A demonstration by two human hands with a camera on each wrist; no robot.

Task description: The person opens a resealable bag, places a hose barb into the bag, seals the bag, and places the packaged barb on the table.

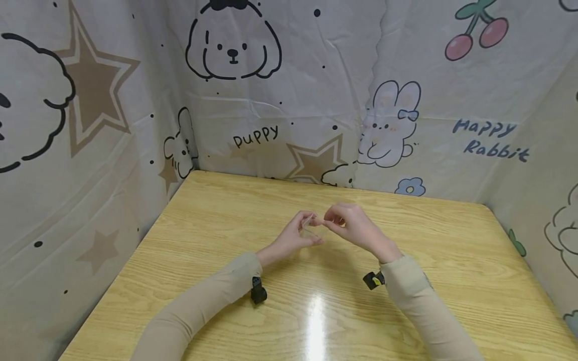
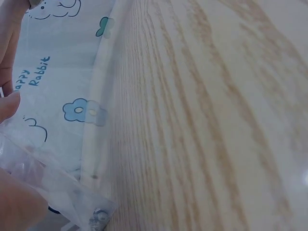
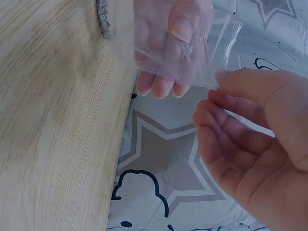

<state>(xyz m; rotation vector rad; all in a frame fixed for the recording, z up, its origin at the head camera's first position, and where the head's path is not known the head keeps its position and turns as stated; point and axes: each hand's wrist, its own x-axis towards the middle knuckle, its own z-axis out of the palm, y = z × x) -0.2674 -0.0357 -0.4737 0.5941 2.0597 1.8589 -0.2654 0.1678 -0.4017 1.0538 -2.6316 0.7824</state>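
Note:
A clear plastic zip bag [image 3: 156, 62] is held up above the table between the two hands. Small greyish metal-looking pieces [image 3: 103, 20] lie in a row along its lower end; their exact kind is too blurred to name. My left hand [image 1: 292, 238] grips the bag, thumb across the front and fingers behind the film. At the bag's mouth, my right hand [image 1: 357, 228] pinches a top corner between thumb and index finger, its other fingers curled. In the left wrist view the bag [image 2: 72, 199] crosses the lower left, with shiny pieces in its corner.
A wood-grain table [image 1: 217, 215] lies under both hands. Printed cloth [image 1: 289, 90] with cartoon animals and stars hangs behind it and at both sides. Each wrist wears a small black camera, such as the left camera [image 1: 258, 292].

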